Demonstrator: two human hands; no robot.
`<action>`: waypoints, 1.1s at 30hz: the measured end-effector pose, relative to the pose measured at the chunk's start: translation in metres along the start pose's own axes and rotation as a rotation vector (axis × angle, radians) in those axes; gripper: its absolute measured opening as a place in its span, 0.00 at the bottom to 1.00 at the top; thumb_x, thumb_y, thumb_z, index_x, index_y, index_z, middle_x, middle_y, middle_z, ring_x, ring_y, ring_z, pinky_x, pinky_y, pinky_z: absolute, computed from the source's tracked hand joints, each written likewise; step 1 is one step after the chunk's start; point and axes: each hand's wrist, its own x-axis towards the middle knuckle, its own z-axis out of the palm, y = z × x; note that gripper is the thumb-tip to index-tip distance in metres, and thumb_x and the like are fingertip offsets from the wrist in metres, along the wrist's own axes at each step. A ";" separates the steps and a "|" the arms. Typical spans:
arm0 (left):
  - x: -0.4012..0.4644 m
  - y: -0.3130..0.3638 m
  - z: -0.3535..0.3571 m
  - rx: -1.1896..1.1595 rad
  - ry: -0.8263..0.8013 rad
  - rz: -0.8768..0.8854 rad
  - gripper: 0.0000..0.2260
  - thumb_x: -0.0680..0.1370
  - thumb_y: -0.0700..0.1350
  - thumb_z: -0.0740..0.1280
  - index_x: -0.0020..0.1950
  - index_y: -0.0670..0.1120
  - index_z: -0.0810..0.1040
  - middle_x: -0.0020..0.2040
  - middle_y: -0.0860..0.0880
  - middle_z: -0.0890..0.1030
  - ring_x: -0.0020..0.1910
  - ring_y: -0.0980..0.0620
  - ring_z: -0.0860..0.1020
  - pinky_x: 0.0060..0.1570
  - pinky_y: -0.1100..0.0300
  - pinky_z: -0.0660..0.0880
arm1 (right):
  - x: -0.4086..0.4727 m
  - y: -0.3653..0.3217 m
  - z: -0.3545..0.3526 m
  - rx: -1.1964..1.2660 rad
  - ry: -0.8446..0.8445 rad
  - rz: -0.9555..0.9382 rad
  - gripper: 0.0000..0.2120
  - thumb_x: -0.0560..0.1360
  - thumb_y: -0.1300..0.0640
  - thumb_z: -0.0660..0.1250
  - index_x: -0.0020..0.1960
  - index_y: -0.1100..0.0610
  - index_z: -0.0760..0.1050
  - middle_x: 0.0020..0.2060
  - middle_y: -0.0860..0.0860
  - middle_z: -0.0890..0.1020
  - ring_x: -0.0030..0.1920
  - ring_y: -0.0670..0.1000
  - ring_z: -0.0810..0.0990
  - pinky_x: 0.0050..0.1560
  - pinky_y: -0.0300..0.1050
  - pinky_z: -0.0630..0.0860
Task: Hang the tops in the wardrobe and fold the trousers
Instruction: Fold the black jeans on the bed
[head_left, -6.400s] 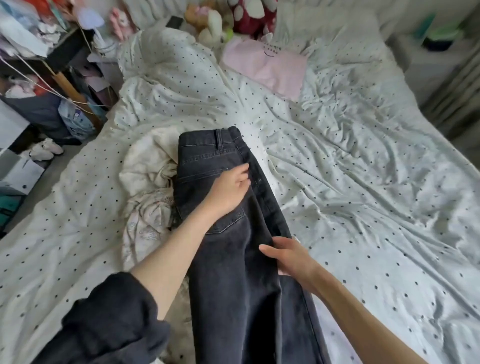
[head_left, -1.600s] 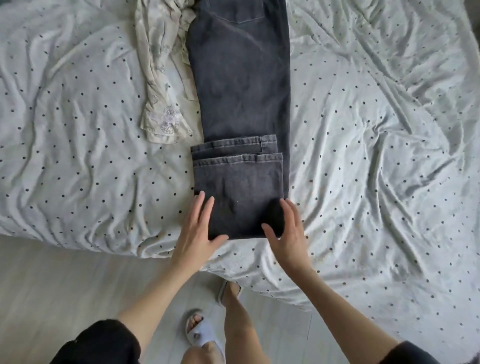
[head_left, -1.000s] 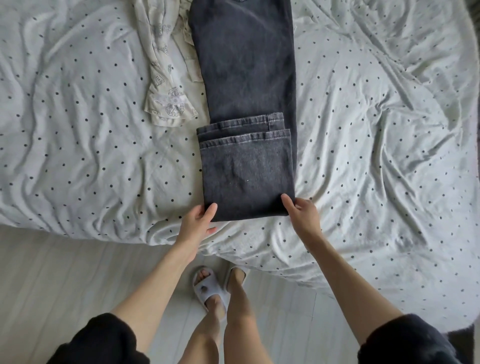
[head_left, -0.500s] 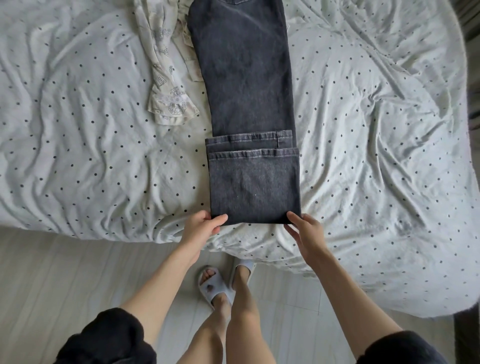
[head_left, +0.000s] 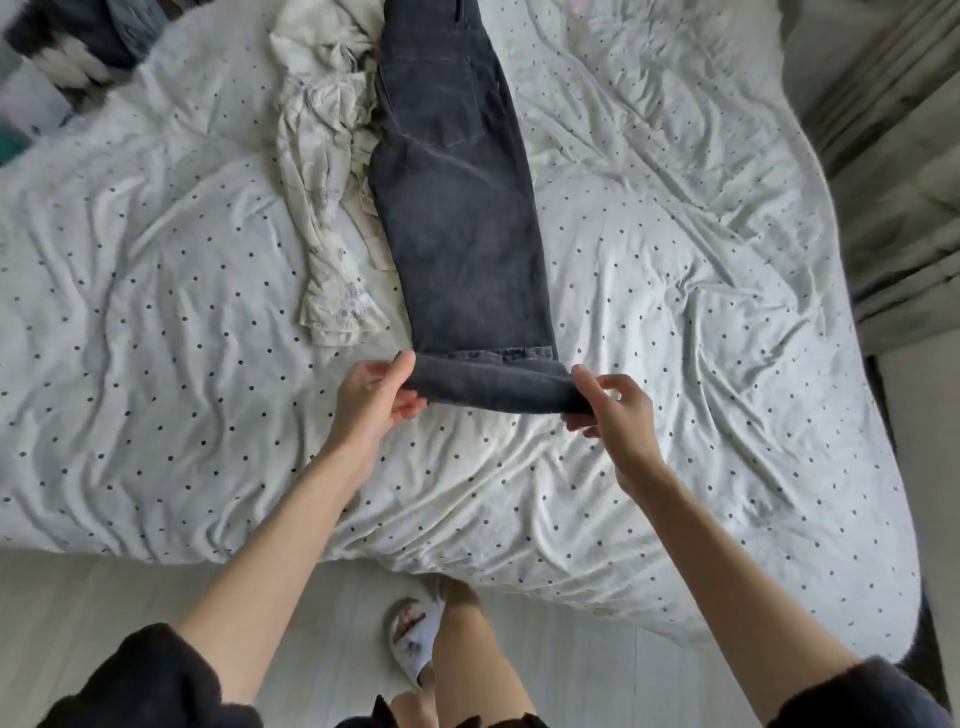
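Pinching the folded lower end of the dark grey denim trousers (head_left: 462, 208), lifted a little off the white dotted bed sheet (head_left: 675, 312): left hand (head_left: 376, 397) at the left corner, right hand (head_left: 613, 410) at the right corner, fingers curled on the cloth. Stretching straight away from both grips, long axis pointing to the waistband far ahead, so probably folding forward next. Neither hand nearer; cream crumpled top (head_left: 327, 171) just beyond the left grip.

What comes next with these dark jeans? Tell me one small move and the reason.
Probably carry the lifted fold up toward the waistband and lay it flat. The left hand and right hand each pinch a corner of the doubled hem end of the jeans, and the long upper part lies flat on the bed.
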 end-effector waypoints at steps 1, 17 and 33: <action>0.015 0.016 0.008 -0.006 0.004 0.035 0.10 0.77 0.47 0.67 0.49 0.41 0.71 0.35 0.45 0.77 0.33 0.51 0.79 0.38 0.61 0.78 | 0.015 -0.018 0.004 0.022 0.025 -0.028 0.14 0.75 0.48 0.66 0.49 0.59 0.72 0.31 0.54 0.81 0.30 0.48 0.80 0.36 0.41 0.73; 0.153 -0.030 0.021 0.270 -0.063 -0.237 0.16 0.73 0.59 0.69 0.56 0.52 0.75 0.59 0.52 0.78 0.59 0.52 0.76 0.64 0.48 0.72 | 0.173 -0.013 0.039 -0.387 -0.252 0.063 0.20 0.74 0.45 0.67 0.58 0.58 0.77 0.50 0.49 0.81 0.51 0.49 0.79 0.54 0.42 0.75; 0.104 0.010 0.011 0.277 -0.184 -0.342 0.06 0.78 0.47 0.66 0.50 0.45 0.79 0.40 0.52 0.82 0.34 0.60 0.78 0.33 0.64 0.72 | 0.139 -0.027 0.031 -0.234 -0.315 0.301 0.16 0.72 0.47 0.71 0.48 0.61 0.79 0.45 0.52 0.83 0.44 0.49 0.81 0.39 0.40 0.76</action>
